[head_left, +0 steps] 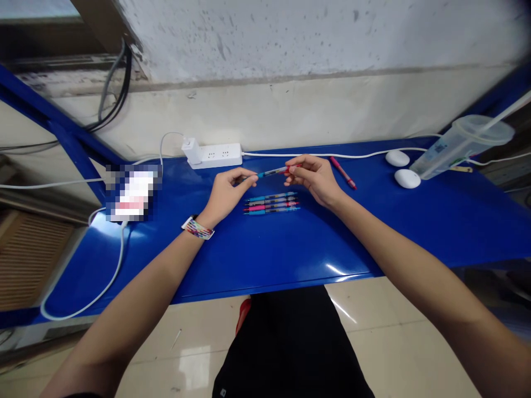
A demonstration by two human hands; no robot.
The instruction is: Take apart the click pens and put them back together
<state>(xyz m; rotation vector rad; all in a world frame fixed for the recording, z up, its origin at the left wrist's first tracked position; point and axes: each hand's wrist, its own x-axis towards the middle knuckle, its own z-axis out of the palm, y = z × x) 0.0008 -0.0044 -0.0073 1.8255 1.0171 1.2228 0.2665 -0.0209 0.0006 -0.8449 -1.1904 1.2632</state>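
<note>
Four pens [271, 203] lie below one pen [271, 172] held by both hands.

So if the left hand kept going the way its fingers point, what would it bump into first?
Most likely the right hand, which holds the other end of the same pen as the left hand. Depth is hard to judge.

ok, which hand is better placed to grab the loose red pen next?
Right, probably. The right hand sits beside the red pen; the left hand is farther off. Both pinch the pen held between them.
</note>
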